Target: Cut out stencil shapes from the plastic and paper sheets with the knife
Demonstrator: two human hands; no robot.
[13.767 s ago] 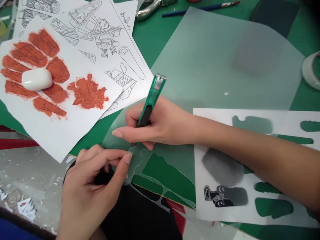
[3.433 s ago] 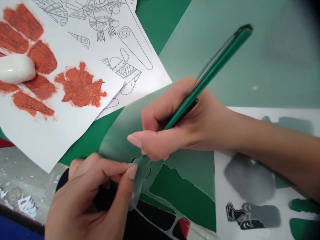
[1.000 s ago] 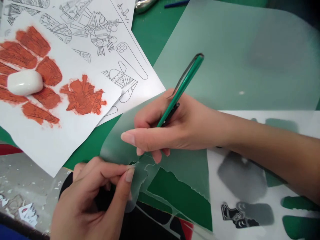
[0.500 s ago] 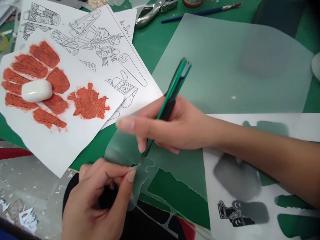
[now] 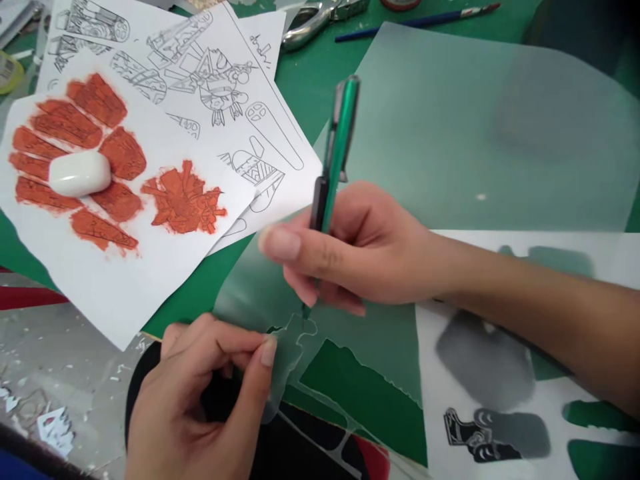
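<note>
Translucent sheet [image 5: 470,133] extends to 2 o'clock; its lower flap overhangs the table [image 5: 313,87] edge near 6. Left hand [image 5: 200,387], at 8, pinches that flap, thumb to forefinger. Right hand [image 5: 370,247], forearm from 3, grips green cutter [image 5: 340,147] near upright. Red-stained paper [image 5: 150,280] lies at 9; brush [image 5: 420,22] at 1.

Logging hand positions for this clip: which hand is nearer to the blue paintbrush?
Right. In the picture, the right hand, holding the green cutter, is below the blue paintbrush; the left hand, pinching the translucent sheet, is farther down and left.
</note>
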